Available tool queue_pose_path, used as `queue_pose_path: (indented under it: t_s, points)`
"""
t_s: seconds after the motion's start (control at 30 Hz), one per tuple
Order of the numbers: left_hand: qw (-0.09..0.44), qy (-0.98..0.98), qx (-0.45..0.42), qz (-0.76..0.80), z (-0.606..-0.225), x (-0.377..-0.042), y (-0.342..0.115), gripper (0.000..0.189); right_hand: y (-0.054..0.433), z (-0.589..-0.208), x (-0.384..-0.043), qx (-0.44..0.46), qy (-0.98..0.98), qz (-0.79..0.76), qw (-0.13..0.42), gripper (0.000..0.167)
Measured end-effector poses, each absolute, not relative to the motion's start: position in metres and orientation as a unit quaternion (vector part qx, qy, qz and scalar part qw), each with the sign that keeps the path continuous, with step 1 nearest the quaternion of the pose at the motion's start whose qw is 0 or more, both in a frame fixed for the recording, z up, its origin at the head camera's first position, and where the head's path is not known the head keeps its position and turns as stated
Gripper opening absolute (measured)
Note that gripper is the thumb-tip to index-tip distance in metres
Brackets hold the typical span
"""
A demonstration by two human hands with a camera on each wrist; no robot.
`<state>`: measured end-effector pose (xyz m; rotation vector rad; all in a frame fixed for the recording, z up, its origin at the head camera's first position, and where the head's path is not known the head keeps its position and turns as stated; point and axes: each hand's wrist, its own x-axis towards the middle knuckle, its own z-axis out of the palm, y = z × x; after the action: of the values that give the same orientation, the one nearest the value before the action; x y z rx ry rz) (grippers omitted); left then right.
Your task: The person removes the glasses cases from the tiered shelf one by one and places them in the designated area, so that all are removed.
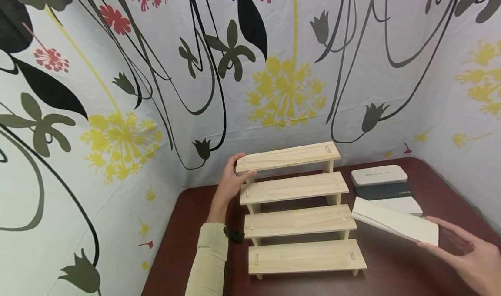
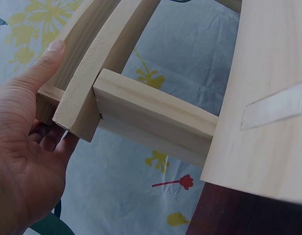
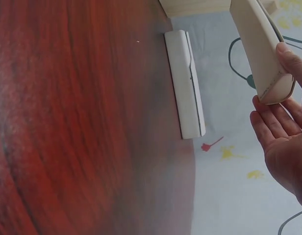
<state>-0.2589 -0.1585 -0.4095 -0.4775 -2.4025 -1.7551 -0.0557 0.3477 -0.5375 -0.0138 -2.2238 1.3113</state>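
Note:
A pale wooden four-step riser (image 1: 297, 217) stands on the dark red table (image 1: 188, 226). My left hand (image 1: 239, 167) grips the left end of its top step, thumb on top and fingers behind; the left wrist view shows the hand (image 2: 50, 93) around the riser's side frame (image 2: 156, 117). At the lower right my right hand (image 1: 430, 235) holds a flat white case (image 1: 395, 222) above the table, pinched by its near end. In the right wrist view, the thumb and fingers of that hand (image 3: 276, 85) clasp the case (image 3: 254, 39).
Right of the riser lie three flat cases: a beige one (image 1: 379, 174) at the back, a dark one (image 1: 383, 191), and a white one (image 1: 409, 204), also seen as a white case (image 3: 185, 83) on the table. Flowered fabric walls (image 1: 117, 113) close in the table.

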Motion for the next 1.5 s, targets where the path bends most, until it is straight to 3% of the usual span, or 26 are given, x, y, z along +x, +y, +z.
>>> queue_pose_path:
  t_s: [0.3, 0.97, 1.5]
  points:
    - [0.069, -0.798, -0.158, -0.577, -0.411, -0.26, -0.159, 0.069, 0.353, -0.546, -0.056, -0.001, -0.83, 0.485, 0.275, 0.069]
    - [0.081, -0.802, -0.175, -0.565, -0.435, -0.282, -0.17, 0.078, 0.365, -0.568, -0.063, -0.104, -0.888, 0.401, 0.201, 0.077]
    - [0.074, -0.792, -0.175, -0.58, -0.436, -0.281, -0.17, 0.078, 0.373, -0.58, -0.064, -0.05, -0.892, 0.42, 0.16, 0.066]
